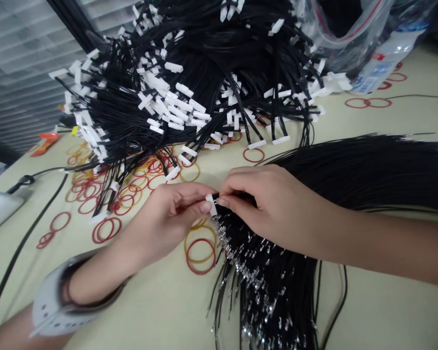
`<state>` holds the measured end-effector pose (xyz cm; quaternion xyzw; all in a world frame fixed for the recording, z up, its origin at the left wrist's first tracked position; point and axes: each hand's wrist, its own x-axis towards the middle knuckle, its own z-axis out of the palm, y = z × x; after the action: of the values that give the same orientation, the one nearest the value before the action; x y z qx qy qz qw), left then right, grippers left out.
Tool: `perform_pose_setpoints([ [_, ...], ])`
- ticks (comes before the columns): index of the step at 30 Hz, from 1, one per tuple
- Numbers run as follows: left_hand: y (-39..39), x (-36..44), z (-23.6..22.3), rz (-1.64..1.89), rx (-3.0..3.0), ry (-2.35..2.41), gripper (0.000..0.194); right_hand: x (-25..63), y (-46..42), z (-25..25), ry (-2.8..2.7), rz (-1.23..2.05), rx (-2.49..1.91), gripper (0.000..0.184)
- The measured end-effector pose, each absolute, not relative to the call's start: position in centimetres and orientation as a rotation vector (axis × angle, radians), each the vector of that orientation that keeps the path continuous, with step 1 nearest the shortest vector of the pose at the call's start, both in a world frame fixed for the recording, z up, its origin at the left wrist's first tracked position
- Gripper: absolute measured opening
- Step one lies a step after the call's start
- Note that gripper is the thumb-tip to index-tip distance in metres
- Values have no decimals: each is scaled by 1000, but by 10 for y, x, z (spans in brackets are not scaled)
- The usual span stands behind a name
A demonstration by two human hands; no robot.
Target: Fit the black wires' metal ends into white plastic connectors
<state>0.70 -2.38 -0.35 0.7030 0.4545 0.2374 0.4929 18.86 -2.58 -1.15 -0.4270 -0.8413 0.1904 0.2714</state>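
Between thumb and forefinger, my left hand (175, 214) pinches a small white plastic connector housing (212, 205). Right against it, my right hand (266, 199) is closed on a thin black wire whose metal end meets the housing; most of that wire is hidden by my fingers. Below both hands lies a thick bundle of black wires (277, 291) with shiny crimped metal terminals (241, 262) at their tips. More of the black wires (379, 170) stretch off to the right behind my right forearm.
A large heap of black cables (211, 63) with white connectors fills the back. Red and yellow rubber bands (200, 256) are scattered over the table (387, 311). An orange tool (45, 144), a white power strip (2, 209), a plastic bottle (387, 58) and a clear bag (346, 48) lie around the edges.
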Motion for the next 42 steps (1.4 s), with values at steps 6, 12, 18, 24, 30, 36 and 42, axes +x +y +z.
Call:
perform_pose_setpoints([
  [6,-24,7,-5,671,1730,1079,12,193,-26,-16,-2200,541,-978,15],
  [12,-27,6,-9,677,1807,1118,8,196,-25,-22,-2259,476,-777,15],
  [18,-16,4,-4,681,1779,1079,10,194,-22,-19,-2281,549,-903,18],
  [24,-11,6,-4,666,1738,1068,14,193,-23,-22,-2122,612,-994,25],
  [30,-19,7,-6,648,1903,1104,16,195,-24,-23,-2175,548,-842,19],
  [36,-20,8,-7,612,2048,1143,15,194,-28,-25,-2284,461,-787,20],
  [42,-15,9,-4,640,1861,1133,11,201,-13,-8,-2317,302,-1006,8],
])
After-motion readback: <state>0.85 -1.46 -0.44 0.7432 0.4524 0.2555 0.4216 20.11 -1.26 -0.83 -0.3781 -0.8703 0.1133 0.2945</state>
